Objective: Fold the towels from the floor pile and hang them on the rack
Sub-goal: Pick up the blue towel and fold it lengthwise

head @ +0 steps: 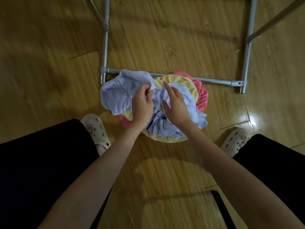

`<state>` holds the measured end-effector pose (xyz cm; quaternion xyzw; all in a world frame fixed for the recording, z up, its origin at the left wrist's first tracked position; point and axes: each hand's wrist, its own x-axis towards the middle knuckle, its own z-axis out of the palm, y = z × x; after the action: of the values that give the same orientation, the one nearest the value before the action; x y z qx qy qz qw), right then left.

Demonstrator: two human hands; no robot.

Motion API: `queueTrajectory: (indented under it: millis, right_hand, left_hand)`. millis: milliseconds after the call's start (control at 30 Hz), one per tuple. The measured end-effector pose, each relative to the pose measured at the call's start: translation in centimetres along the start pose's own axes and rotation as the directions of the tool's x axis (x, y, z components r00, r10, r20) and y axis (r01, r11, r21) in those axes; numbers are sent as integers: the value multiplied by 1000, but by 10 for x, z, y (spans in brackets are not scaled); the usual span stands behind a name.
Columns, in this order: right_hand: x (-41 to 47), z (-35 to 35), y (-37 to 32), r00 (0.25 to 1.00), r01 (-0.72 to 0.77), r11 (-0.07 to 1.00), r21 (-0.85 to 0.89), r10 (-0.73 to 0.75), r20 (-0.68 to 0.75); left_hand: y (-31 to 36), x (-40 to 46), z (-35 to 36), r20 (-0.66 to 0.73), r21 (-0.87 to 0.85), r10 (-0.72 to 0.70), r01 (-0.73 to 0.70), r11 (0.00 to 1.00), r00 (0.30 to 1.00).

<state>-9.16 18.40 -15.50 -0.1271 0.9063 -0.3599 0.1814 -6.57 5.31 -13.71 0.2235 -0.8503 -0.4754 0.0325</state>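
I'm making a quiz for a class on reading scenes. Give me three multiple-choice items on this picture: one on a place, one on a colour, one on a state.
1. Where does the towel pile lie?
A. On a chair
B. On the floor by the rack's base bar
C. On a bed

2. What colour is the top towel?
A. Light blue
B. Green
C. Black

3. What is the left hand doing?
A. Resting on a knee
B. Holding a slipper
C. Pinching the top towel

Answers:
1 B: it sits on the wooden floor against the rack.
2 A: the light blue towel covers the yellow and pink ones.
3 C: the left hand grips a fold.
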Motion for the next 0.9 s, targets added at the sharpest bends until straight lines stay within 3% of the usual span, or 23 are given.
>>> queueTrajectory:
  millis: [167, 300, 467, 667, 900]
  right_hand:
    - [3, -20, -37, 991, 134, 988, 78, -133, -21]
    - [-13, -46, -61, 975, 221, 970, 105, -221, -12]
    - [-51, -83, -100, 968, 236, 954, 188, -247, 37]
    - [-96, -136, -168, 943, 332, 921, 204, -321, -88]
    - [-141, -221, -225, 896, 390, 909, 149, -338, -288]
  left_hand:
    - [37, -12, -33, -49, -137, -51, 44, 990, 997]
    - [71, -25, -62, -62, -153, -46, 36, 988, 997]
    - [128, -57, -109, 9, -244, 49, -45, 969, 999]
    - [196, -111, -176, -4, -287, 181, -175, 942, 983]
    - [216, -141, -235, -15, -252, 269, -265, 931, 963]
